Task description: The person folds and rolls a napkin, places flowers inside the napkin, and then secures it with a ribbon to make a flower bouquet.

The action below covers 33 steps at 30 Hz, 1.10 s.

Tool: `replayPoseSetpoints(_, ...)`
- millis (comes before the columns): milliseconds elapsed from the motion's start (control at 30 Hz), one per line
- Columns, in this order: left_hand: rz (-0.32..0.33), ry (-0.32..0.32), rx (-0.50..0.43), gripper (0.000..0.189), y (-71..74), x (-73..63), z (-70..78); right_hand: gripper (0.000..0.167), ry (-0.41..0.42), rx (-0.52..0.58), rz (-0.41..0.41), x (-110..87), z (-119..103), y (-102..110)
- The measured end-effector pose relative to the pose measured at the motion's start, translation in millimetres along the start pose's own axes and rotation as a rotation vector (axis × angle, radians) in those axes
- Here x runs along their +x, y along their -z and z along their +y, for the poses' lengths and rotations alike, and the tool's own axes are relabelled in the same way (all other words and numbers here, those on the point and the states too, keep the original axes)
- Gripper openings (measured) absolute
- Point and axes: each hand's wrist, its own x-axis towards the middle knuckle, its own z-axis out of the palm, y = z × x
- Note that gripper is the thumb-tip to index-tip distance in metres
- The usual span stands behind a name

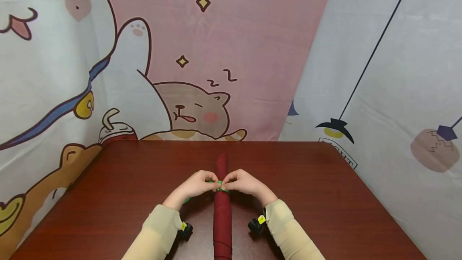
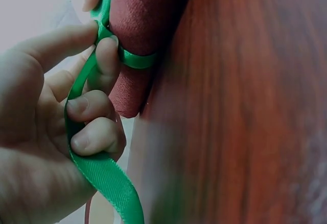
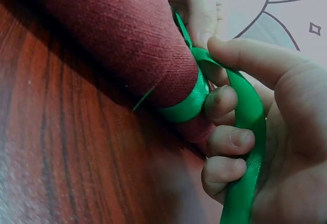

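A long roll of dark red cloth (image 1: 222,224) lies lengthwise on the table. A green satin ribbon (image 3: 188,104) goes round it near its far end and crosses over itself on top. My left hand (image 1: 197,183) pinches one length of the ribbon (image 2: 113,183) close to the crossing; that tail runs down past the curled fingers. From the other side, my right hand (image 1: 247,183) holds the second length, its tail hanging across the palm in the right wrist view. Both sets of fingertips nearly meet above the roll. Whether the crossing is a tight knot, I cannot tell.
The roll rests on a dark reddish-brown wooden table (image 1: 306,183). A cloth backdrop (image 1: 267,51) with cartoon animals hangs behind the table's far edge. Small black wrist cameras sit below each cuff, the left one (image 1: 185,232) and the right one (image 1: 256,225).
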Motion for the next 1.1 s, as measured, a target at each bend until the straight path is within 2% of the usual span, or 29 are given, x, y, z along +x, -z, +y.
replayPoseSetpoints(367, 0.015, 0.001, 0.017, 0.013, 0.7, 0.3, 0.8, 0.013, -0.055, -0.003, 0.029, -7.4, -2, 15)
replayPoseSetpoints(600, 0.017, 0.0, 0.012, 0.012, 1.2, -0.9, 1.9, 0.01, -0.026, 0.0, 0.031, -8.4, -2, 18)
replayPoseSetpoints(900, 0.025, -0.004, -0.009, 0.015, 0.8, -0.8, 1.6, 0.011, 0.059, 0.014, -0.033, -2.8, -4, 6)
replayPoseSetpoints(1100, 0.019, 0.004, -0.016, 0.015, 0.5, -0.5, 0.4, 0.01, 0.075, 0.019, -0.018, -3.8, -9, -1)
